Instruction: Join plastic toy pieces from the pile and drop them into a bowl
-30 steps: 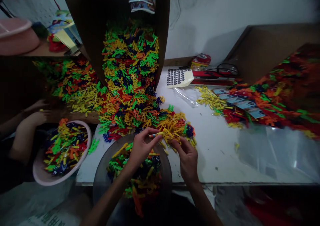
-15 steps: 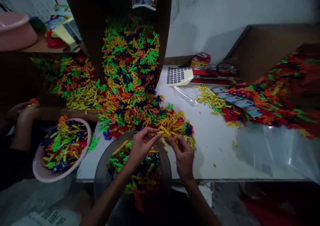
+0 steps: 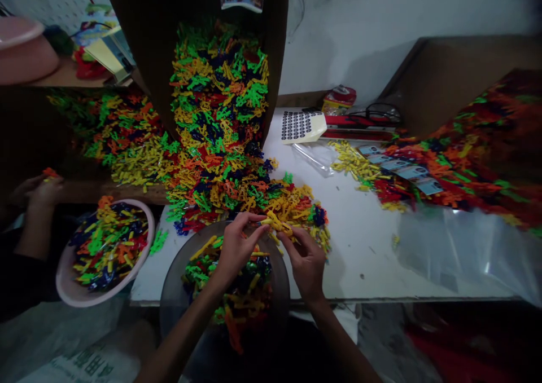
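Observation:
My left hand and my right hand meet over the near edge of a big heap of small coloured plastic pieces. Both pinch the same yellow plastic piece between thumb and fingers. Right under my left hand sits a dark round bowl part-filled with mixed coloured pieces. The heap spills out of a tipped brown cardboard box onto the white table.
At the left, another person's hands hold an orange piece above a pink bowl of pieces. A sticker sheet, clear plastic bags, printed cards and a second heap with a box lie to the right.
My hands have drawn closer together and slightly toward me, both now gripping one yellow piece. The other person's hands moved left and picked up an orange piece.

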The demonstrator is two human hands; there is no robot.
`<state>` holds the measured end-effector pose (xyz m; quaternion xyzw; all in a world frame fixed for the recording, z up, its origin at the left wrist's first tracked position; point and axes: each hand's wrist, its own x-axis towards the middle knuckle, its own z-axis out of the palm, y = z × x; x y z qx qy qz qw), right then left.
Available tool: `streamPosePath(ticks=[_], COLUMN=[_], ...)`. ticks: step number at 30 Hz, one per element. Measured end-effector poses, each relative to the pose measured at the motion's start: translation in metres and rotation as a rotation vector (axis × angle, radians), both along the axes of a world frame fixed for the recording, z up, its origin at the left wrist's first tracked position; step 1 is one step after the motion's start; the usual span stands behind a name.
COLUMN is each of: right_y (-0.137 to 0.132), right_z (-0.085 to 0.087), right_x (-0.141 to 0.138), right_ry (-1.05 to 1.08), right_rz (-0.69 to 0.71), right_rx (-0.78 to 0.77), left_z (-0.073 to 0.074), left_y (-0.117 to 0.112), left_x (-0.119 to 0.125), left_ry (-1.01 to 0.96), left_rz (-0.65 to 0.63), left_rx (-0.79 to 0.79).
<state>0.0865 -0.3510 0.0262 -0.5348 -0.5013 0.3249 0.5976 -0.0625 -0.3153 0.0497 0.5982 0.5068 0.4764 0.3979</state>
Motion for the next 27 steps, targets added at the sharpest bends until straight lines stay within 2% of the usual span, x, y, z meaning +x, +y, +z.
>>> streamPosePath(ticks=[3,5,10,13,21,27], right_y=[0.000,0.001,0.005,0.005,-0.004,-0.003], right_z=[0.004,0.004,0.001,0.003,0.023,0.020], right_x=[-0.001,0.002,0.015,0.019,0.015,0.013], right_ry=[-0.017,-0.018,0.150,0.261,0.335,0.462], right_rz=[-0.033,-0.014,0.163,0.178,0.119,0.197], right_rx=[0.030,0.030,-0.084,-0.177,-0.226,-0.247], left_z=[-0.002,-0.002,0.007,0.014,0.034,0.040], left_y=[-0.003,-0.002,0.008,0.012,0.008,0.007], left_x=[0.002,-0.001,-0.016,-0.020,-0.020,-0.019], left_ry=[-0.004,-0.034,-0.101,-0.127,-0.137,-0.132], left_rz=[0.040,0.017,-0.192,-0.253,-0.240,-0.287], left_rx=[0.050,0.040,-0.122,-0.250,-0.341,-0.368])
